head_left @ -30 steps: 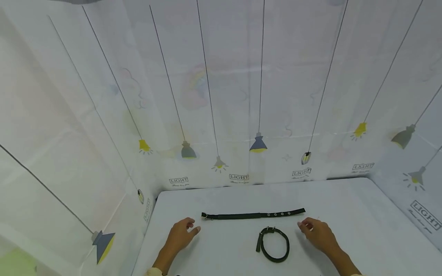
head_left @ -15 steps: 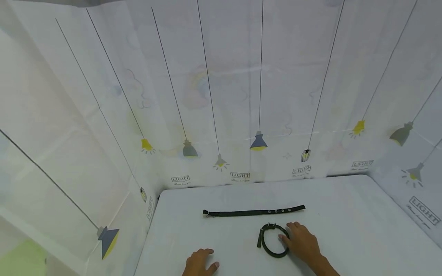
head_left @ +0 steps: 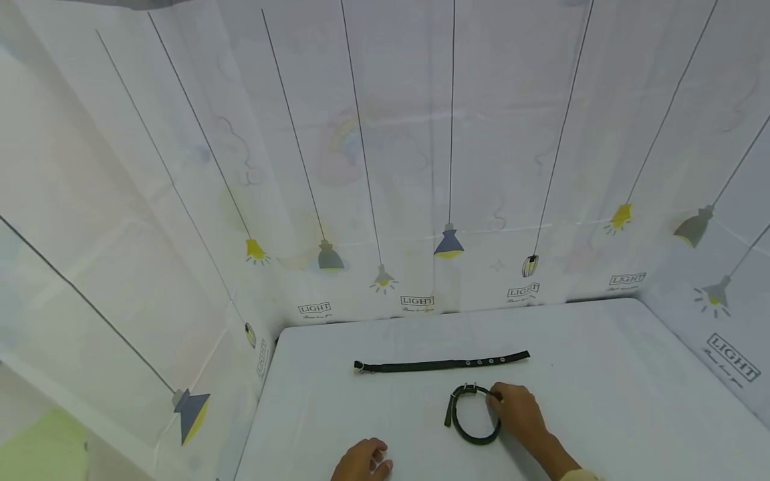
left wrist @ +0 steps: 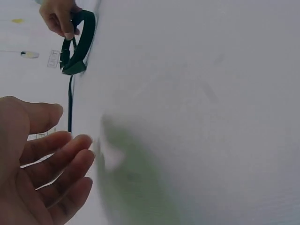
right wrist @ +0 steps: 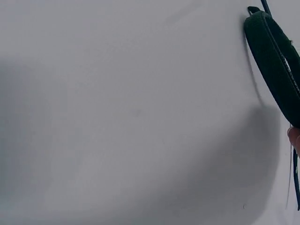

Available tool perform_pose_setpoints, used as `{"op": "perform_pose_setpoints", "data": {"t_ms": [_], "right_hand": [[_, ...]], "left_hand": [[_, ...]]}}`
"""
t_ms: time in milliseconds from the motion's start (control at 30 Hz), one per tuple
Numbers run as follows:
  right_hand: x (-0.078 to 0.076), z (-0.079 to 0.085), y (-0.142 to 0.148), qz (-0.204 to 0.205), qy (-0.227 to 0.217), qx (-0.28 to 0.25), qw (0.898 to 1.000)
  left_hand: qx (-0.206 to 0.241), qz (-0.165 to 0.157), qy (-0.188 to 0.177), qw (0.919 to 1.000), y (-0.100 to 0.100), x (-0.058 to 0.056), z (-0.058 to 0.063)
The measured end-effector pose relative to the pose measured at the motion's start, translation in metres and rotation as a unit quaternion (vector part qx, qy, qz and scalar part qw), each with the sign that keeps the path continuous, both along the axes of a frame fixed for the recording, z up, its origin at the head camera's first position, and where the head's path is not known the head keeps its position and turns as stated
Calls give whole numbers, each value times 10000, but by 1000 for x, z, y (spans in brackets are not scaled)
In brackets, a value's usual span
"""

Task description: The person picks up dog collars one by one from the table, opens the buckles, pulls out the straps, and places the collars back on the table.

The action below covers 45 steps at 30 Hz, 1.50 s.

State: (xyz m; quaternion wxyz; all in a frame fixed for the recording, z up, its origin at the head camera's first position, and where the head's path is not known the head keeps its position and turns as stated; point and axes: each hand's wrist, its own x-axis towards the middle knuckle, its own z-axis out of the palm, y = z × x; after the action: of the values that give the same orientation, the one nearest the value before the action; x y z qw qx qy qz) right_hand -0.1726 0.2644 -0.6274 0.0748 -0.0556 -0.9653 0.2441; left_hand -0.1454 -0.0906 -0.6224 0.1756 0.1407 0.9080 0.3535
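A dark green collar (head_left: 478, 441) is buckled into a loop, its free end sticking out at the left and its metal buckle at the top. My right hand (head_left: 522, 417) pinches the loop's right side between thumb and fingers; the left wrist view shows the same grip on the collar (left wrist: 86, 40) from the side. Only a fingertip (right wrist: 294, 136) of that hand appears in the right wrist view, against the band. Left of the loop and nearer me, my left hand (head_left: 359, 461) holds nothing, its fingers loosely bent.
Beyond the loop, a second dark collar (head_left: 421, 366) lies stretched out straight, buckle at the left, metal eyelets toward the right. The white table (head_left: 601, 374) ends at a wall covering (head_left: 397, 200) printed with hanging lamps.
My right hand moved left onto the looped collar and now pinches its right side. My left hand drew back toward me and rightward. The straight collar stayed in place.
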Motion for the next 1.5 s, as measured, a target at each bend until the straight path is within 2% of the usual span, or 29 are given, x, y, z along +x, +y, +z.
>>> {"op": "perform_pose_setpoints", "data": {"t_ms": [133, 200, 333, 467, 567, 733, 867, 1000, 1133, 1333, 1500], "right_hand": [[7, 8, -4, -22, 328, -332, 9989], [11, 14, -9, -28, 571, -510, 9971], [23, 35, -25, -38, 1220, -759, 9896], [34, 56, -45, 85, 1861, -952, 9779], [39, 70, -59, 153, 2128, -1118, 9706], [47, 89, -79, 351, 2659, -1321, 9543], [49, 97, -88, 630, 3118, -1341, 9385], [51, 100, -91, 737, 3171, -1414, 9349], [52, 104, -91, 841, 3000, -1650, 9358], [53, 116, -90, 1221, 2933, -1991, 9271], [53, 125, -91, 1497, 2458, -2624, 9210]], "left_hand": [[211, -102, 295, 9993, 3, -3, 4], [410, -174, 365, 9983, 6, -6, 12], [756, -206, 583, 9952, 14, -12, 39], [1081, -167, 1002, 9889, 26, -17, 72], [1319, -149, 1119, 9848, 35, -20, 93], [1568, -191, 1132, 9809, 48, -23, 118], [1783, -188, 1303, 9751, 53, -24, 129], [1783, -191, 1505, 9722, 52, -22, 134], [1790, -393, 1724, 9678, 48, -21, 142], [1869, -629, 1900, 9618, 41, -18, 155], [1953, -890, 1915, 9578, 35, -15, 164]]}}
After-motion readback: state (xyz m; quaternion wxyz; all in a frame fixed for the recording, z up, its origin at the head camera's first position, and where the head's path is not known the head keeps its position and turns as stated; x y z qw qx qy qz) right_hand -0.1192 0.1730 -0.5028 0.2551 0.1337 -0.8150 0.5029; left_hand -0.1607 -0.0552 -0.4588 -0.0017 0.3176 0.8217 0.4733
